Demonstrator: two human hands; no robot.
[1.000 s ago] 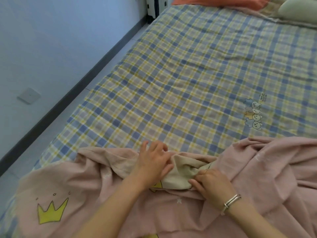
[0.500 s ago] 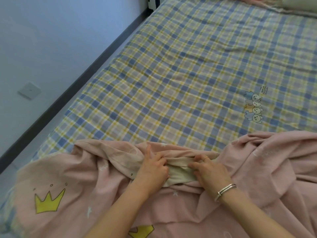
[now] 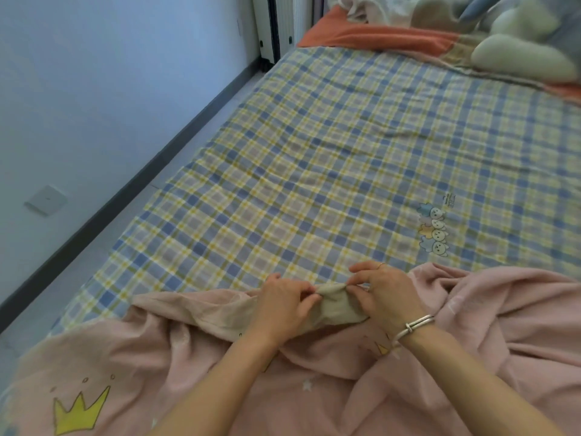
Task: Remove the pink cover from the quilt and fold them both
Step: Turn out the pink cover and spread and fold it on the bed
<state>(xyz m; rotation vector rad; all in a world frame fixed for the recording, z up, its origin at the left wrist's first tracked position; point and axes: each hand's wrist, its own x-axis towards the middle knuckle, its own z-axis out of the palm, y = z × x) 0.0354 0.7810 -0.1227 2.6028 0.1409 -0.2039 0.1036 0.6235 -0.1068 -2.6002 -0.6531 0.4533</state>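
Observation:
The pink cover (image 3: 490, 313), printed with yellow crowns, lies crumpled across the near end of the bed. A beige corner of the quilt (image 3: 336, 302) pokes out of the cover's edge between my hands. My left hand (image 3: 284, 305) pinches this beige fabric from the left. My right hand (image 3: 385, 292), with a silver bracelet on its wrist, pinches it from the right. Both hands sit close together at the cover's far edge. The rest of the quilt is hidden inside the cover.
A blue and yellow plaid sheet (image 3: 330, 158) covers the bed beyond my hands. An orange blanket (image 3: 377, 37) and a pale plush toy (image 3: 522, 55) lie at the far end. The white wall (image 3: 94, 89) with dark skirting runs along the left.
My hands have shifted forward and up along the cover's edge and come closer together, both now pinching the beige quilt corner. The camera view has tilted up toward the far end of the bed.

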